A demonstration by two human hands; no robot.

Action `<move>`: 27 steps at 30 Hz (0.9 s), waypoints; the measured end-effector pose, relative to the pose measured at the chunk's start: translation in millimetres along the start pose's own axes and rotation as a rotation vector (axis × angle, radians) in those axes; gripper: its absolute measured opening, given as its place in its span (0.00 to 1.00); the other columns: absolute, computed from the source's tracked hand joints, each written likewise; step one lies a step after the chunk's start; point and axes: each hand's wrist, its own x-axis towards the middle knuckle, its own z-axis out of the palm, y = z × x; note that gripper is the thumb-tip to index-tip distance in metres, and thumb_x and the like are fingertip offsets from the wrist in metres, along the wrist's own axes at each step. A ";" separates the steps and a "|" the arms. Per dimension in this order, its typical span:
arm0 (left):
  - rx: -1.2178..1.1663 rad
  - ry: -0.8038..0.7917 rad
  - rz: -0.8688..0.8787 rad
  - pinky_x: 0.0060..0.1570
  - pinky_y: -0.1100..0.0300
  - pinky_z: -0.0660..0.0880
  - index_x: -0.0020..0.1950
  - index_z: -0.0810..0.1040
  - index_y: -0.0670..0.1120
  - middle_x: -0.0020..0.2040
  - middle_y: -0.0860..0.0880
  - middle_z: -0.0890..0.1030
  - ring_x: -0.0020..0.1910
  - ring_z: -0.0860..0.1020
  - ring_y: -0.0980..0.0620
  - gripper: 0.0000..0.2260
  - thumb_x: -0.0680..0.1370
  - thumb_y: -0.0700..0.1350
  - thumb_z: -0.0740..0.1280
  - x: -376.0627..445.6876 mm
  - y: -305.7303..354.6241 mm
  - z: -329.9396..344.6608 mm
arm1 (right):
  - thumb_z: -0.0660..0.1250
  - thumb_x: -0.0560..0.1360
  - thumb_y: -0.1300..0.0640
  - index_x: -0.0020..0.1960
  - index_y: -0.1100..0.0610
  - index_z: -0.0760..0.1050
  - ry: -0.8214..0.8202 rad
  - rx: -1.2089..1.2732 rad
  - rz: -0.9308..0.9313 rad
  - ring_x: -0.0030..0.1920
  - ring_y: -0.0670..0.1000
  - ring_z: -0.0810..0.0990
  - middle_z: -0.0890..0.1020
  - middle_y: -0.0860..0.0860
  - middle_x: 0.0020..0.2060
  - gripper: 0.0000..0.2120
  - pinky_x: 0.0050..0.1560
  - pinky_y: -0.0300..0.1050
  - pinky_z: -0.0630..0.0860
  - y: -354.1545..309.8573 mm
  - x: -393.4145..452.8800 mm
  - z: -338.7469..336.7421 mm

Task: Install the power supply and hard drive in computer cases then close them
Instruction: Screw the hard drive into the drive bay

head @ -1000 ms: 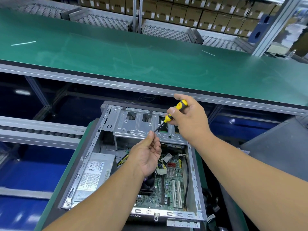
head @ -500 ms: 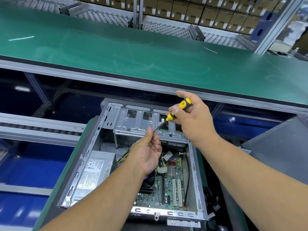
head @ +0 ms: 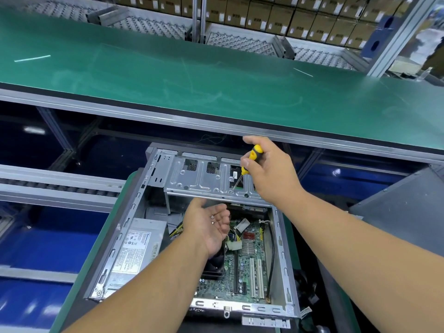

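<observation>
the right hand (head: 271, 174) grips a screwdriver (head: 249, 162) over the drive cage (head: 204, 181); the left hand (head: 207, 222), palm up and relaxed, carries screws (head: 212, 219).

This is a factory assembly line for computers. A long green conveyor belt (head: 216, 75) runs across the view in an aluminium frame, with a roller track (head: 57, 186) at a lower level on the left. Beyond the belt, identical brown cartons (head: 276, 18) with small white labels stand stacked in rows behind sloping roller racks (head: 240, 42). An opened computer case (head: 216, 306) lies on a green-matted table (head: 101, 248), its motherboard (head: 249, 260) exposed.
</observation>
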 end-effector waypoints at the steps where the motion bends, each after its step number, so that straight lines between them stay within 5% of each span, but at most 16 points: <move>1: 0.001 0.000 0.002 0.24 0.61 0.68 0.45 0.81 0.37 0.31 0.43 0.80 0.25 0.74 0.51 0.21 0.81 0.52 0.58 -0.3 0.1 0.2 | 0.69 0.81 0.57 0.70 0.41 0.72 -0.002 -0.006 -0.001 0.48 0.43 0.83 0.83 0.43 0.45 0.21 0.50 0.40 0.78 -0.1 0.4 0.7; 9: 0.097 0.046 0.008 0.22 0.61 0.68 0.41 0.81 0.38 0.31 0.43 0.80 0.25 0.73 0.51 0.18 0.80 0.46 0.58 3.1 -3.5 1.8 | 0.69 0.81 0.54 0.72 0.38 0.69 -0.133 -0.158 -0.112 0.46 0.44 0.82 0.82 0.42 0.48 0.23 0.50 0.45 0.81 -12.8 0.2 5.6; 15: 0.178 0.073 0.003 0.25 0.62 0.67 0.45 0.80 0.39 0.29 0.45 0.78 0.25 0.72 0.52 0.12 0.79 0.41 0.58 4.9 -5.2 2.9 | 0.72 0.79 0.49 0.76 0.39 0.68 0.032 -0.283 -0.119 0.34 0.43 0.73 0.76 0.42 0.35 0.28 0.37 0.41 0.71 -11.5 6.8 11.7; 20: 0.300 -0.014 -0.056 0.24 0.62 0.59 0.48 0.71 0.44 0.28 0.49 0.71 0.24 0.64 0.54 0.03 0.81 0.39 0.61 5.2 -8.3 7.2 | 0.72 0.78 0.43 0.78 0.40 0.67 0.080 -0.316 -0.163 0.50 0.44 0.79 0.81 0.42 0.52 0.30 0.52 0.41 0.76 -10.0 6.8 13.7; 23: 0.305 -0.076 -0.096 0.24 0.63 0.57 0.46 0.68 0.45 0.28 0.50 0.69 0.24 0.62 0.55 0.06 0.83 0.41 0.61 7.9 -10.0 8.4 | 0.66 0.82 0.53 0.80 0.41 0.63 -0.032 -0.066 -0.141 0.56 0.43 0.81 0.81 0.43 0.59 0.29 0.60 0.45 0.79 -6.5 5.3 14.8; 27: 0.255 -0.074 -0.082 0.23 0.63 0.58 0.46 0.68 0.44 0.29 0.49 0.69 0.25 0.62 0.54 0.06 0.83 0.39 0.59 12.7 -8.9 7.3 | 0.74 0.78 0.51 0.72 0.41 0.75 0.147 -0.110 -0.063 0.49 0.46 0.81 0.81 0.43 0.49 0.24 0.56 0.47 0.81 -4.7 14.0 16.1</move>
